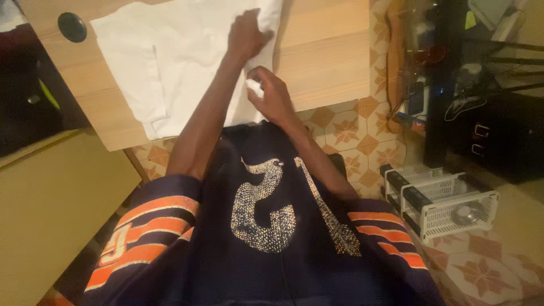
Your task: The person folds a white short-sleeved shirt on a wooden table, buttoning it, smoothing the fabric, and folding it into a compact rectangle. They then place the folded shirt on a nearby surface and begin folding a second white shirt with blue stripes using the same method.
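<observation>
White shirt [170,62] lengthwise across desk [323,51] (both hands gripping)

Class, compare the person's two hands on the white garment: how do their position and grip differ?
The left hand reaches farther up the white garment, gripping a fold near its top edge. The right hand sits nearer the body, pinching the cloth at the wooden table edge. Both hold the same garment.

One white garment [170,62] – two hands – two baskets [447,204].
</observation>
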